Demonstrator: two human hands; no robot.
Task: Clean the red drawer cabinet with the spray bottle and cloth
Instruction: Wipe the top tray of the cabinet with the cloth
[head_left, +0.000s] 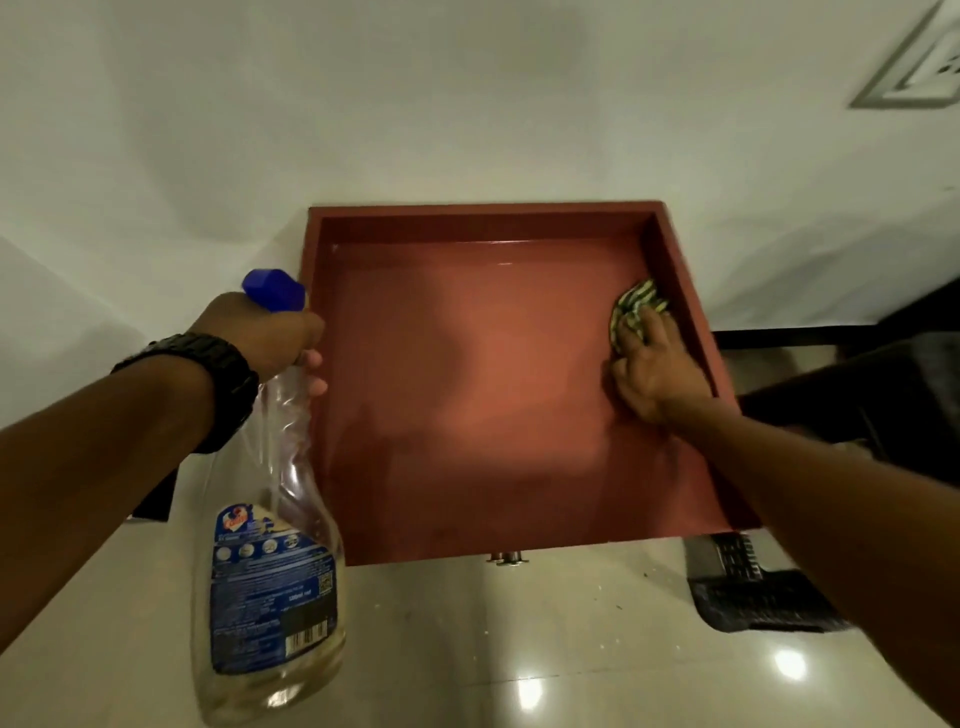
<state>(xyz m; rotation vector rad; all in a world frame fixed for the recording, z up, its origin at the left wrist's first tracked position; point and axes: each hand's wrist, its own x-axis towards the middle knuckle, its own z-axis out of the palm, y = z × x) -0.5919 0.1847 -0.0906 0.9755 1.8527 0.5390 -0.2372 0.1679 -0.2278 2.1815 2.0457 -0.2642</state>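
The red drawer (483, 384) stood pulled out toward the viewer, its floor glossy and wet-looking, its far end against a pale wall (415, 104). At the drawer's right side, the right hand (657, 364) pressed a striped cloth (636, 304) onto the floor, just beside the right wall; its fingers lay spread over the cloth, bearing down on it rather than pinching. The left hand (270, 332), a dark watch (208, 374) on its wrist, had its fingers curled around the neck of the spray bottle (270, 561), which hung outside the drawer's left wall above the shiny tiled floor (519, 649). A dark mat (753, 592) lay near right. The likely risks: the cloth bunching against the wall and missing the corner, or the dangling bottle dripping onto the tiles.
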